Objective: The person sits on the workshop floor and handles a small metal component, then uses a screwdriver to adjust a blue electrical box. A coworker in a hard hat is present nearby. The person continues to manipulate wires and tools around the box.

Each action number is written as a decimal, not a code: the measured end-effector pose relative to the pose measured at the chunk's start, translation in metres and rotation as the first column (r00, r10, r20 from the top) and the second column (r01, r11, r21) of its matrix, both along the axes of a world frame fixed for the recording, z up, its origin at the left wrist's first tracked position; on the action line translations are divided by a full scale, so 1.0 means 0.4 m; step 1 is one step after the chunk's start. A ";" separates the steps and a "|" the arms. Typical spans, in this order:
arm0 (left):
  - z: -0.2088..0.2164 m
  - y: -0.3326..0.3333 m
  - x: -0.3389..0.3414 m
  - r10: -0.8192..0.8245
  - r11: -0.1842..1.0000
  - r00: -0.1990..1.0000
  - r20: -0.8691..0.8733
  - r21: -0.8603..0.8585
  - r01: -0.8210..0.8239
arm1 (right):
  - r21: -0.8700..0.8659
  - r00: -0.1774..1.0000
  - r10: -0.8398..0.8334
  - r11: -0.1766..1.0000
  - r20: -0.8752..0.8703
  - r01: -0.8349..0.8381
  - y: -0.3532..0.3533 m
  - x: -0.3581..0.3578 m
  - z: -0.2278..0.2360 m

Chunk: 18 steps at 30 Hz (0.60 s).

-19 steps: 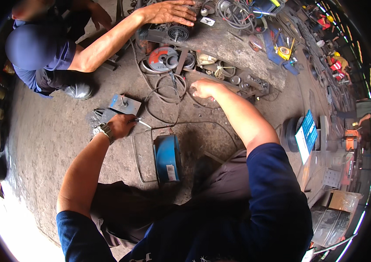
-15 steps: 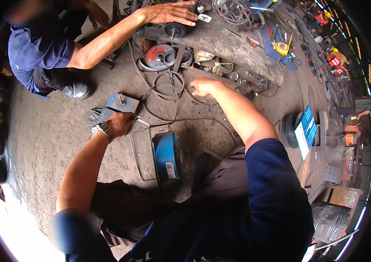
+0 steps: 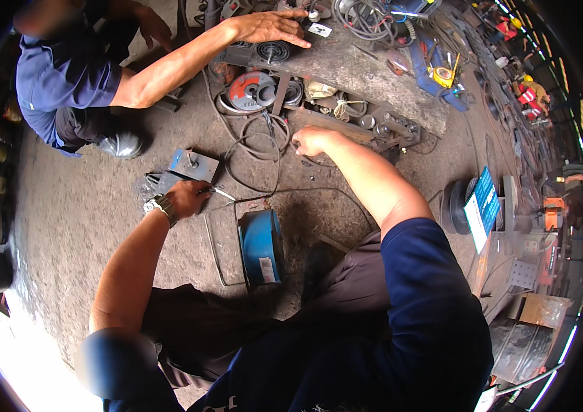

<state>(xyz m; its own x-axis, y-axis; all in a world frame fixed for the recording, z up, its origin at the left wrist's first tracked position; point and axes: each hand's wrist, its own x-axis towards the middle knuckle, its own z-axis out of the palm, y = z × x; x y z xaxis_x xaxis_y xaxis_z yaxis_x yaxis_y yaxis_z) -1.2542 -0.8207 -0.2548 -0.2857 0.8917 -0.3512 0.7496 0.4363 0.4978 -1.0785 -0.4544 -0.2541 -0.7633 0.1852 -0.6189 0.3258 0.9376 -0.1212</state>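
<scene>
My left hand (image 3: 189, 198), with a metal watch (image 3: 161, 206) at the wrist, is low over the floor with its fingers curled. Beside it lie a blue metal plate with an upright bolt (image 3: 194, 165) and a pale-ended strip (image 3: 223, 195); whatever the fingers grip is hidden. My right hand (image 3: 312, 141) reaches forward, fingers bent together near a dark cable (image 3: 264, 145) looped on the floor. I cannot make out anything in its fingertips. Between my arms a blue curved metal housing (image 3: 260, 247) stands by a bent wire frame (image 3: 213, 250).
A co-worker's hand (image 3: 274, 27) stretches over a worn bench (image 3: 387, 75), above a black round spiral-ridged part (image 3: 272, 51). Below are a red-grey disc (image 3: 251, 90) and a shelf of metal parts. A yellow tape measure (image 3: 442, 74) and a blue tool tray (image 3: 425, 65) sit farther right.
My right hand has drawn slightly left and nearer. The co-worker's hand has shifted a little to the right and lower. My left hand stays almost in place.
</scene>
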 end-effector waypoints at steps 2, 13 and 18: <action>-0.012 0.000 -0.001 0.010 1.000 1.000 -0.001 0.004 -0.010 | 0.016 1.000 0.014 1.000 0.014 -0.014 0.005 0.003 0.003; -0.010 0.016 0.008 0.020 0.999 0.999 0.043 -0.030 -0.018 | 0.026 0.998 -0.053 0.998 0.033 0.052 0.019 0.015 -0.002; 0.002 0.006 0.013 0.019 1.000 0.999 0.045 0.000 -0.019 | -0.046 0.992 -0.123 0.992 -0.029 0.121 0.034 0.009 0.020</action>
<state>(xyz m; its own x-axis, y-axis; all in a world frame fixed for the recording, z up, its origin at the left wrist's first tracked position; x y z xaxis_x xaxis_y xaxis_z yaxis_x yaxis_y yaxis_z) -1.2489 -0.8181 -0.2540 -0.2866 0.8863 -0.3638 0.7176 0.4502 0.5313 -1.0747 -0.4409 -0.2460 -0.7561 0.2509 -0.6044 0.4327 0.8846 -0.1741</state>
